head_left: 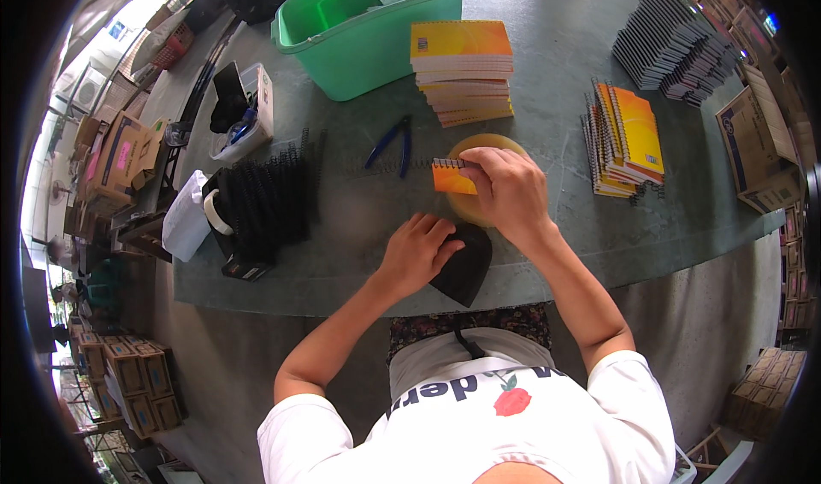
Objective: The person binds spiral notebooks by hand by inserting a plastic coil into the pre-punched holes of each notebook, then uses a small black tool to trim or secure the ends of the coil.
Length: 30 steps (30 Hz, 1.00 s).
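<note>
A small spiral notebook (449, 181) is held above the worktop (590, 240), over the left part of a round yellow disc (467, 211). It is pinched by its right part between the thumb and fingers of the right hand (510, 185), by which much of its cover is hidden. The visible cover is coloured orange and yellow, and its upper edge is lined with black wire loops. Beyond its left edge, a dark coil can be made out faintly toward the blue-handled pliers (390, 148).

The left hand (416, 256) is loosely curled beside a black, pointed pad (467, 268); whether the pad is gripped cannot be told. Behind the notebook, similar yellow-orange covers are piled in a stack (462, 78); more, already coiled, are gathered in a pile (629, 138) to the right. Black plastic coils (272, 197) are massed at the left.
</note>
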Each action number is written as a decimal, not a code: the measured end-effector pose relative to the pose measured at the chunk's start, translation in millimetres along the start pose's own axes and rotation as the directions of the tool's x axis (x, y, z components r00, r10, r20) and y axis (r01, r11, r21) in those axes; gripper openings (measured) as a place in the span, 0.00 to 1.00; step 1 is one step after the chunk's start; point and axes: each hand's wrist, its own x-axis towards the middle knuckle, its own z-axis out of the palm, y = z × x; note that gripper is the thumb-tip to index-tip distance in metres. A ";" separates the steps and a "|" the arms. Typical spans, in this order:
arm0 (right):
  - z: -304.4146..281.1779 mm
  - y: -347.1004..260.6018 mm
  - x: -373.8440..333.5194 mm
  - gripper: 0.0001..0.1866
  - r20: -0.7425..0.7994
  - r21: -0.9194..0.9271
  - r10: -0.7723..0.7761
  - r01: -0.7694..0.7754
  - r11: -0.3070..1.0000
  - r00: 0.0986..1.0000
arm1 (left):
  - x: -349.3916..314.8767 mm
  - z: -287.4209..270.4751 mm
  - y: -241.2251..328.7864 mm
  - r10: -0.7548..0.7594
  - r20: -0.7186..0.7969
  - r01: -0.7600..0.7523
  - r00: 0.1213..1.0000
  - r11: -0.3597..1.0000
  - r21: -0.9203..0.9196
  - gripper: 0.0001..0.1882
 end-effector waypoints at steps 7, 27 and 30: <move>-2.0 0.0 1.3 0.04 0.033 0.064 0.051 -0.053 0.997 0.998 | -1.7 -9.0 16.5 -0.113 0.050 0.120 0.992 0.977 -0.176 0.22; -16.4 55.4 -25.2 0.11 0.378 0.872 0.246 -0.433 0.227 0.892 | 68.3 -70.6 32.6 0.080 -0.479 -0.032 0.874 0.994 0.108 0.18; -10.1 64.6 -32.6 0.12 0.406 0.882 0.235 -0.446 0.152 0.883 | 68.0 -54.9 28.3 0.153 -0.339 -0.097 0.928 0.980 0.175 0.17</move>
